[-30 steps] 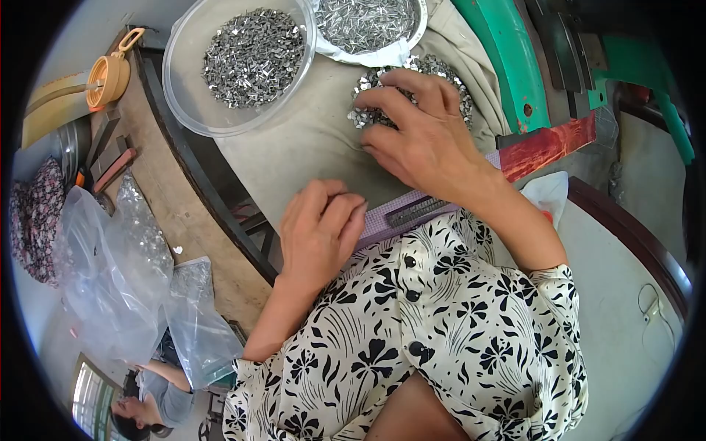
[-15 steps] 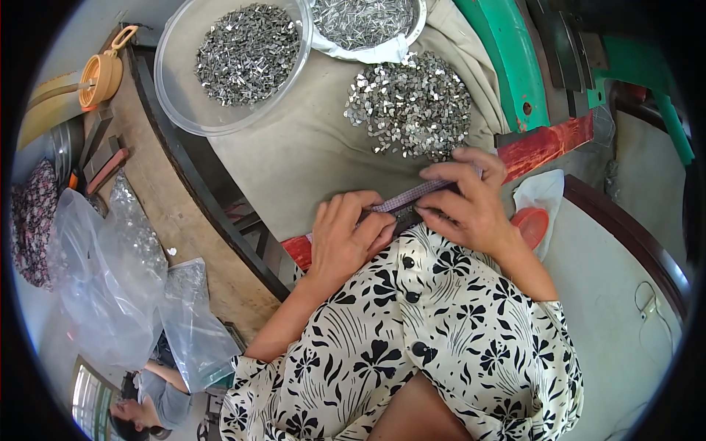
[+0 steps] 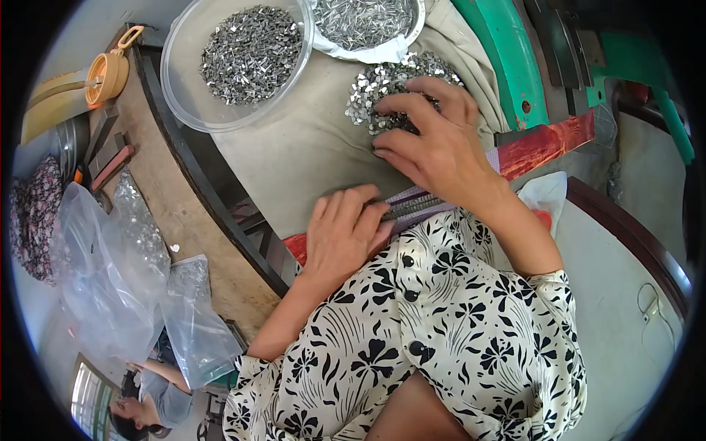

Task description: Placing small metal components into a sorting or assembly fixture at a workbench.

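A long dark ridged strip [image 3: 413, 206], edged with purple patterned material, lies along the table's near edge, close to my shirt. My left hand [image 3: 346, 229] is closed over its left end, the fingers bent and the thumb pressing near the dark ridge. Further off, my right hand [image 3: 448, 147] reaches across the strip to a pile of small shiny metal pieces [image 3: 368, 95] on the beige cloth [image 3: 309, 158]. Its fingers are apart and bent, the tips at the pile's near edge. The palm hides part of the heap; no piece shows plainly in the fingers.
A clear plastic tub [image 3: 173, 95] of small dark metal pieces stands at the far left of the cloth. Beside it is a bowl [image 3: 421, 15] of thin silvery pins. A green metal frame [image 3: 507, 59] borders the right. Plastic bags [image 3: 110, 287] lie on the left bench; another person sits beyond.
My right hand has left the strip and moved forward to the metal pile. More of the strip's dark ridge now shows. My left hand keeps its place.
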